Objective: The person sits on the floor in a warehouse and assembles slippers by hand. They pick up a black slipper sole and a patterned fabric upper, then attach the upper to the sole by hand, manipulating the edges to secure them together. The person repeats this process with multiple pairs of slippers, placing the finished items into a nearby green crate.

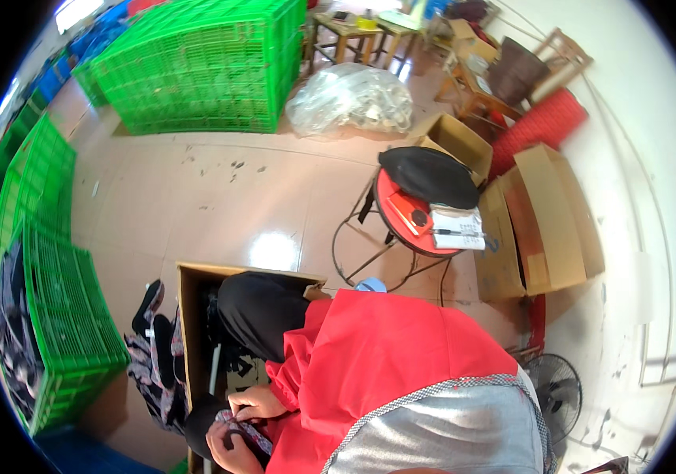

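My left hand (pixel 225 452) and my right hand (pixel 256 403) are close together at the lower left, in front of my red garment (pixel 377 363). Both grip a small dark patterned fabric piece (pixel 249 432) between them. My left hand holds it from below and my right hand's fingers curl over its top. A black rounded item (pixel 198 423) lies just under and left of the hands. My black-clad knee (pixel 259 312) rises above them, beside an open cardboard box (pixel 189 316) with dark items inside.
Green plastic crates stand at the left (pixel 69 332) and far back (pixel 195 71). A red round stool (pixel 425 225) carries a black bag and papers. Open cardboard boxes (pixel 543 221) stand at the right, a clear plastic bag (pixel 354 99) behind, a floor fan (pixel 555 391) lower right.
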`<state>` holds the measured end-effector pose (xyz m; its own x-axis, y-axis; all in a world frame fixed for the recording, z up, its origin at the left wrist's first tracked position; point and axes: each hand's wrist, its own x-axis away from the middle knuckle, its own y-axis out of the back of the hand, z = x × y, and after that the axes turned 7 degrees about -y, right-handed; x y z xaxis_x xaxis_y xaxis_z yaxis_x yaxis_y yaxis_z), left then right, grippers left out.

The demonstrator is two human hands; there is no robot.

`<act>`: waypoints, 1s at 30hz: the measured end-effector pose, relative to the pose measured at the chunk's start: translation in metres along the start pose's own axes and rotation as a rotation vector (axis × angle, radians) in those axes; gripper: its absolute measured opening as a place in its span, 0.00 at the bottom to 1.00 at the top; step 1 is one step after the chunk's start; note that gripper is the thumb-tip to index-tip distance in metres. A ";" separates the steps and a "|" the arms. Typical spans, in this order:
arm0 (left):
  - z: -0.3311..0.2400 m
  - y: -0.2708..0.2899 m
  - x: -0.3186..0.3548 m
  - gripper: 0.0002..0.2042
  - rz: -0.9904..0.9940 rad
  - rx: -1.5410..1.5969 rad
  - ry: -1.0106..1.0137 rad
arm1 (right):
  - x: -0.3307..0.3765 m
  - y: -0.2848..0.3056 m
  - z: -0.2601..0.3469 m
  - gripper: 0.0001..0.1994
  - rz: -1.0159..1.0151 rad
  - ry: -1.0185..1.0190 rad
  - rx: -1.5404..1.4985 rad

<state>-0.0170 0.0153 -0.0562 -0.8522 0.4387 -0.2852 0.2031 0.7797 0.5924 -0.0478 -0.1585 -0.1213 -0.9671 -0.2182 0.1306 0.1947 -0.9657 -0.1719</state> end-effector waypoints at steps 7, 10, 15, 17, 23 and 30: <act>-0.034 -0.001 -0.018 0.08 0.087 -0.134 0.060 | -0.004 0.006 -0.002 0.26 0.044 0.230 0.068; -0.029 0.000 -0.013 0.06 0.035 -0.140 0.090 | -0.012 0.003 -0.002 0.23 0.065 0.246 0.021; -0.002 0.005 -0.002 0.07 -0.031 -0.062 0.131 | -0.022 -0.020 -0.007 0.07 -0.081 0.371 0.094; -0.005 0.005 -0.016 0.07 -0.040 -0.085 0.105 | -0.026 -0.015 0.000 0.04 -0.104 0.290 0.059; 0.013 0.010 -0.004 0.10 -0.099 -0.127 0.076 | -0.034 -0.011 -0.012 0.03 -0.176 0.090 -0.257; 0.010 0.010 0.007 0.10 -0.153 -0.111 0.140 | -0.020 0.011 -0.007 0.08 -0.016 -0.194 -0.249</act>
<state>-0.0159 0.0302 -0.0599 -0.9292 0.2464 -0.2755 0.0183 0.7751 0.6316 -0.0272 -0.1635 -0.1327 -0.9156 -0.2495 0.3152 0.1106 -0.9102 -0.3991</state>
